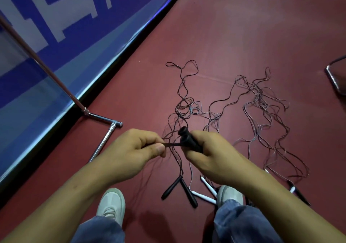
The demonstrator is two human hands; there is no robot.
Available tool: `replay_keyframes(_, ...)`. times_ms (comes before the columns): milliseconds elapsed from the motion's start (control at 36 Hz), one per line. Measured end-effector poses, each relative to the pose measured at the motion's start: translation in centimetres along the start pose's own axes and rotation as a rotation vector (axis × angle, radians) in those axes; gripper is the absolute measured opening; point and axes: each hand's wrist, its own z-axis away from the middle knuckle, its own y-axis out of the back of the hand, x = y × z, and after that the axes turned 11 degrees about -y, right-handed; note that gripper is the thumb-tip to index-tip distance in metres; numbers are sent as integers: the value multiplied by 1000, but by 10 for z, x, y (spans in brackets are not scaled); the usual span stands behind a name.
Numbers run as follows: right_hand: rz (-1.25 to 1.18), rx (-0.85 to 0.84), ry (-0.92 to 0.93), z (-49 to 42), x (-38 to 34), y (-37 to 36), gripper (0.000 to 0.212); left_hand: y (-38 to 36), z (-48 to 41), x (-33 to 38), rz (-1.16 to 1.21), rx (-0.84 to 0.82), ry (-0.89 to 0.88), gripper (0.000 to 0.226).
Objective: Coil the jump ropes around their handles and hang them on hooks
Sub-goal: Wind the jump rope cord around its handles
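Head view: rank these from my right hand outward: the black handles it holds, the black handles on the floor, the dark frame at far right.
1. Held black handles: gripped in the right hand.
2. Floor black handles: lying below it.
3. Dark frame: far right edge.

A dark red floor (243,27) meets a blue-and-white banner (56,27) on the left. A chrome stand (102,118) has its feet beside the banner. A dark framed object (337,78) is cut off by the right edge.
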Motion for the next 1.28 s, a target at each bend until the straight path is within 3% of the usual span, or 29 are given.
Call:
replay_keyframes(139,254,-133,61,12,-8,-3,18,4,-6,-5,-90,-41,28,17)
replay_keyframes(250,520,-161,120,20,-17,-16,28,4,-8,-4,-250,-144,60,14)
replay_keyframes(389,659,-188,158,24,-11,-40,15,-7,-6,1,-444,-279,75,5)
replay_keyframes(500,749,-156,63,23,-8,-54,18,-24,-5,3,-553,-315,100,21)
replay_keyframes(583,764,-114,-40,18,-5,-58,20,-34,-3,9,-599,-326,104,16)
replay_keyframes(667,682,-58,-134,10,-3,-57,9,-41,1,19,-600,-296,108,20)
replay_keyframes(806,524,7,-191,0,-1,-45,12,-36,2,21,-498,-170,122,30)
replay_keyframes(944,480,92,-211,-3,-6,-33,14,-33,-4,20,138,-34,303,21)
replay_keyframes(1056,479,170,-214,1,-12,-29,13,-31,-7,19,345,-59,324,19)
replay_keyframes(1194,487,246,-245,-1,-12,-22,12,-36,-9,17,475,93,304,26)
replay_keyframes(1278,495,242,-246,0,-11,-19,12,-38,-10,16,119,144,160,22)
